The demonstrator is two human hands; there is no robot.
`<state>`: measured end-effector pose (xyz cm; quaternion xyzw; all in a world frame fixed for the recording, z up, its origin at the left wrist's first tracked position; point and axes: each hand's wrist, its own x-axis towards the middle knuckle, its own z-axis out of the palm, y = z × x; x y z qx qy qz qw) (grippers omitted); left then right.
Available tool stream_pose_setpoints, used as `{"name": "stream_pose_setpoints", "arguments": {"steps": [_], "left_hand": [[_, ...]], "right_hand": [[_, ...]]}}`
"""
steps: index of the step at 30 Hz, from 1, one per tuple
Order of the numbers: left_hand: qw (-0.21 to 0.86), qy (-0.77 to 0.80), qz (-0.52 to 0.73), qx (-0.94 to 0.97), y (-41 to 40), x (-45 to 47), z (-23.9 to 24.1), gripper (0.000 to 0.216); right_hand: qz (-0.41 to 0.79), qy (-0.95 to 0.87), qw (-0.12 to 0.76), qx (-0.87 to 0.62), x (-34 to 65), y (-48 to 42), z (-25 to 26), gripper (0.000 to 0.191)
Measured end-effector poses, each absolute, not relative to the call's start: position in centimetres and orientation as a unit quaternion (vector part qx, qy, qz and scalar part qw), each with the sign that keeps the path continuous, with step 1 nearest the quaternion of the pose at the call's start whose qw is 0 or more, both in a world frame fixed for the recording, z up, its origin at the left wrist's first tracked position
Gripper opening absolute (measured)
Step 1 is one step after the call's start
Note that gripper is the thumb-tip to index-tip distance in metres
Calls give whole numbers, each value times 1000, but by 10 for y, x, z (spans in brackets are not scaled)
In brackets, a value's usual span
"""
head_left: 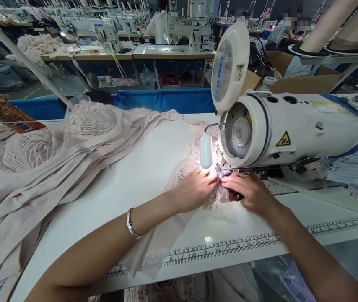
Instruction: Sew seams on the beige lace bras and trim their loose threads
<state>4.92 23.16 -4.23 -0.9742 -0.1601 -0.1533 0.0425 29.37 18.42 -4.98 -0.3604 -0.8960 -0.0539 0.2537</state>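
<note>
A pale pink lace garment (pixel 187 170) lies under the lit needle area of a white sewing machine (pixel 292 126). My left hand (pixel 196 191) has its fingers bent together on the lace, just left of the needle. From the right, my right hand (pixel 248 191) presses its fingertips on the same fabric, close to the left fingertips. Beneath the right palm shows a small dark brown and black thing (pixel 234 195), mostly covered, whose kind I cannot make out. Sheer fabric (pixel 156 243) trails below my left forearm over the table's front edge. The needle is lost in glare.
Beige garments with stringy lace (pixel 81 138) are heaped at the left. A small white lamp (pixel 206 151) hangs beside the machine head, whose round cover (pixel 231 67) stands open. A printed ruler (pixel 223 247) runs along the front edge. Thread cones (pixel 326 29) stand upper right.
</note>
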Motion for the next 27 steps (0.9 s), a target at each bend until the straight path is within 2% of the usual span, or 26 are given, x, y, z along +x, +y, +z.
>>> {"name": "stream_pose_setpoints", "arguments": {"steps": [4,7,15,19,23,27], "left_hand": [[53,-167,-151,-973,231,49,-41,23],[48,-182,-149,-971,230,48,-38,15],[73,-176,-154,-970,226,51,-42,29],[69,-200,-156,-965,225,51,-42,19],[70,-215,-167,-960,223,51,-43,23],[75,-152,-181,-969,223,55,-45,22]], "right_hand": [[-49,-898,262,-350,293,185,-50,43],[-42,-898,262,-352,293,184,-50,42],[-52,-897,257,-356,292,183,-46,47],[-57,-897,258,-355,291,183,-44,50],[-66,-897,263,-349,290,183,-43,41],[-80,-894,264,-352,291,183,-45,43]]}}
